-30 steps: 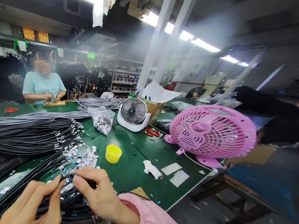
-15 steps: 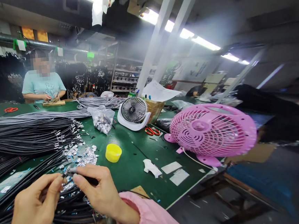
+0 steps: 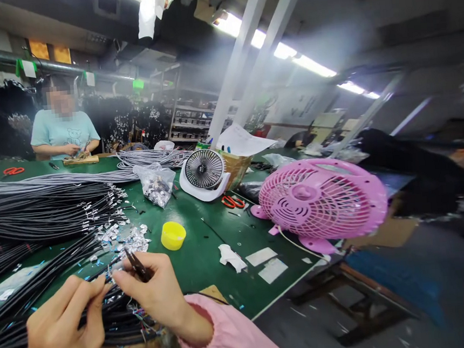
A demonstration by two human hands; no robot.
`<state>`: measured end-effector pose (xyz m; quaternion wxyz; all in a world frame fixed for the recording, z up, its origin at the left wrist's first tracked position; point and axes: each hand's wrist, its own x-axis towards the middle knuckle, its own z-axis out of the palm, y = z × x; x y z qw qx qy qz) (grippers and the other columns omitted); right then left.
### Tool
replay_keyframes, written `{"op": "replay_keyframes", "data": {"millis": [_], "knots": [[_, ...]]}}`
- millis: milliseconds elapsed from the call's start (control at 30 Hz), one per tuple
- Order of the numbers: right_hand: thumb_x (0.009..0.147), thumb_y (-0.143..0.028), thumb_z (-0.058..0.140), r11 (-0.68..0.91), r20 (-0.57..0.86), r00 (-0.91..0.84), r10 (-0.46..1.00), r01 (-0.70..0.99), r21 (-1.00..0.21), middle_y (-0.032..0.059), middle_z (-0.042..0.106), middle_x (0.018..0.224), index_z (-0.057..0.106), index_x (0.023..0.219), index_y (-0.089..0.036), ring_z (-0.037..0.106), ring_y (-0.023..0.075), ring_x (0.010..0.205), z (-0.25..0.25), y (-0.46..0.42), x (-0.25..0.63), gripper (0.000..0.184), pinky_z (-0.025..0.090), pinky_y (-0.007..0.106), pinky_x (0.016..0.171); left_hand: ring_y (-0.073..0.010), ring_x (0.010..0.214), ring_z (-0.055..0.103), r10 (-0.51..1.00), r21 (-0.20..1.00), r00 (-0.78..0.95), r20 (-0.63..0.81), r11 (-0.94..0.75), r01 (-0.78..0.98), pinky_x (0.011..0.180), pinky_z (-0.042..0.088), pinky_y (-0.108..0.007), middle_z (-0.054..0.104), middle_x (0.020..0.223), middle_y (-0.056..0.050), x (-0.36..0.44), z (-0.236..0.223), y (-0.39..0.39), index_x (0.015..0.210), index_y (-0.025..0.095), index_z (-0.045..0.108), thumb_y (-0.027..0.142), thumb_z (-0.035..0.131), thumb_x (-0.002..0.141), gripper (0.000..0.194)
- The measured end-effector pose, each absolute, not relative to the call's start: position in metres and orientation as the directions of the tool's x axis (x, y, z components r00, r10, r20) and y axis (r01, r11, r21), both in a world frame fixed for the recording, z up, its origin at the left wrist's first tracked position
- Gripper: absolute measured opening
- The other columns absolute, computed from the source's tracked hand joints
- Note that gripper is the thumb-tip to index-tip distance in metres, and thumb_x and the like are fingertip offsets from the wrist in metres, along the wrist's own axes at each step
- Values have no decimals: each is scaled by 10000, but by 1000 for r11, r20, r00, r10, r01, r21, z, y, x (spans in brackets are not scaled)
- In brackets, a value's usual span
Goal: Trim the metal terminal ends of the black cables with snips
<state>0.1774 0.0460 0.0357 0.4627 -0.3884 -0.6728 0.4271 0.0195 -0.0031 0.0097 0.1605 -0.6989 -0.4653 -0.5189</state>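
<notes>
My left hand point(image 3: 66, 324) is closed in a pinch at the lower left, apparently around a cable end that its fingers mostly hide. Close against its fingertips is my right hand point(image 3: 156, 286), thumb and forefinger together. Dark tweezers point(image 3: 137, 266) are tucked in my right hand, their points sticking up past the forefinger. What the right fingertips pinch is too small to make out. Black cables point(image 3: 41, 274) run beneath and beside both hands, some with thin coloured wires bared at the ends. Behind the fingers lies a heap of silver foil scraps point(image 3: 134, 239).
On the green table point(image 3: 201, 263) stand a yellow cup point(image 3: 173, 236), a small white fan point(image 3: 204, 171) and a pink fan point(image 3: 319, 201). Orange-handled scissors point(image 3: 233, 201) and a bag of small parts point(image 3: 155, 185) lie farther back. A co-worker point(image 3: 63, 129) sits across the table.
My right hand has turned, so the tweezers now point upward above the forefinger. My left hand has shifted slightly right and its fingers have folded further in. The view has shifted slightly.
</notes>
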Motion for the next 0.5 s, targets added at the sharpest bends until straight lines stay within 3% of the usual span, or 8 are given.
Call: {"op": "replay_keyframes", "data": {"millis": [167, 300, 367, 433, 500], "knots": [[735, -234, 597, 378, 344, -311, 886, 57, -924, -72, 310, 550, 382, 563, -231, 259, 91, 528, 29, 47, 179, 275, 196, 259, 464, -92, 459, 570, 586, 416, -73, 807, -475, 776, 521, 482, -185, 637, 627, 75, 21, 12, -2, 805, 293, 708, 354, 596, 989, 224], [716, -170, 551, 488, 434, -289, 853, 149, -860, -62, 336, 535, 383, 550, -227, 297, 97, 513, 25, 50, 177, 243, 223, 257, 464, -107, 410, 584, 693, 559, -85, 716, -496, 665, 412, 448, -177, 661, 545, 62, 22, 32, 0, 664, 286, 709, 473, 598, 970, 376], [752, -151, 546, 655, 599, -287, 748, 173, -735, -48, 389, 539, 474, 559, -219, 360, 105, 495, 22, 53, 177, 217, 260, 258, 466, -114, 376, 552, 773, 622, -13, 635, -501, 602, 367, 419, -180, 599, 468, 49, 19, 39, 0, 557, 267, 657, 548, 561, 974, 512], [853, -168, 546, 832, 760, -346, 550, 149, -534, -24, 476, 571, 644, 670, -208, 439, 116, 493, 19, 55, 179, 211, 311, 256, 464, -116, 359, 466, 872, 714, 81, 482, -445, 540, 337, 381, -201, 510, 426, 40, 13, 42, 1, 496, 255, 601, 654, 498, 967, 625], [963, -210, 524, 938, 814, -468, 343, 124, -324, -3, 548, 596, 736, 814, -204, 464, 125, 490, 19, 57, 185, 260, 327, 261, 446, -110, 354, 345, 942, 798, 142, 304, -333, 503, 313, 321, -226, 394, 409, 47, 8, 41, 3, 450, 253, 530, 759, 467, 915, 690]]}}
